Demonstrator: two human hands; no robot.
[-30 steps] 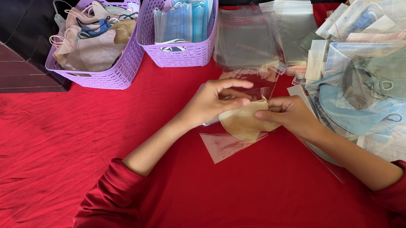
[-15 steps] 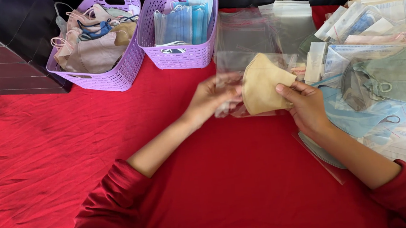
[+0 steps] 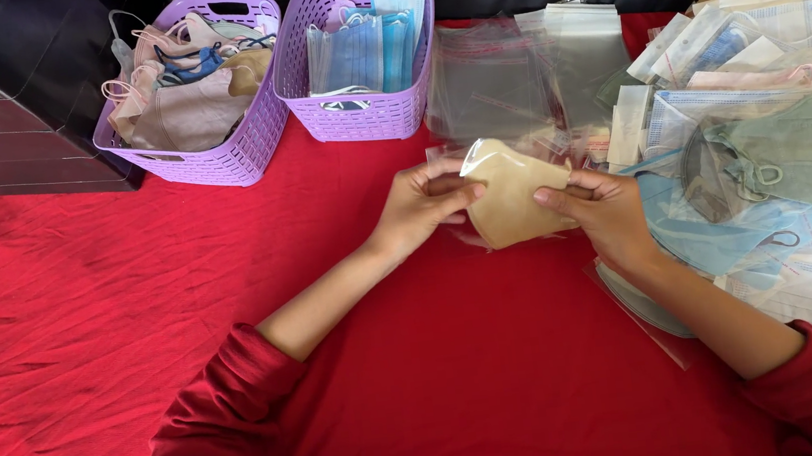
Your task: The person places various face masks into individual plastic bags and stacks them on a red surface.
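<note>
Beige mask [image 3: 511, 197] pinched between left hand [image 3: 421, 206], right hand [image 3: 605, 212] fingers.

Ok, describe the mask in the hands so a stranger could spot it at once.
On the red tablecloth, below the two purple baskets, the left hand and right hand meet. Between them is a tan folded face mask in a clear sleeve. Neighbouring masks are green or blue.

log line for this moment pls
left hand: holds tan mask | right hand: holds same mask's other edge | mask: lifted over red cloth | near: clear bags, two purple baskets
</note>
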